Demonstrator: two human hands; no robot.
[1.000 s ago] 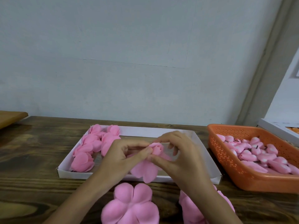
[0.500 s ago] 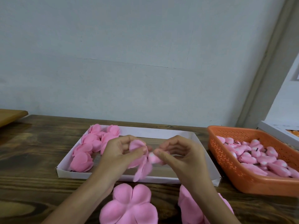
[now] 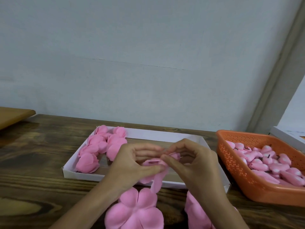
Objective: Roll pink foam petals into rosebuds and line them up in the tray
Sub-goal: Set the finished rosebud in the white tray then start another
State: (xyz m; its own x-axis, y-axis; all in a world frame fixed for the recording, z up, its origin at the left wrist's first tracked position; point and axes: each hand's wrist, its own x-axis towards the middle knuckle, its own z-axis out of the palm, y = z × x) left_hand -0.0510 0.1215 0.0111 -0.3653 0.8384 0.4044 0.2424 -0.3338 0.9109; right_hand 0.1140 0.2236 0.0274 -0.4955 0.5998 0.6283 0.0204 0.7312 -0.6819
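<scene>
Both hands meet over the white tray (image 3: pixel 158 135) and work one pink foam petal piece (image 3: pixel 157 180). My left hand (image 3: pixel 132 166) pinches its folded upper part between thumb and fingers. My right hand (image 3: pixel 193 161) pinches the small bud core (image 3: pixel 175 156) at the piece's top. Loose petals hang down below the fingers. Several rolled rosebuds (image 3: pixel 100 146) lie in rows at the tray's left end.
A flat petal blank (image 3: pixel 135 212) lies on the wooden table (image 3: pixel 33 162) near me, with another pile (image 3: pixel 196 214) under my right forearm. An orange basket (image 3: pixel 231 172) of small pink bud cores stands at the right. A white box corner (image 3: pixel 287 134) sits behind it.
The petal piece has been folded tighter around the bud core, and both hands have closed in together. The hanging petals now droop lower, past the tray's front edge.
</scene>
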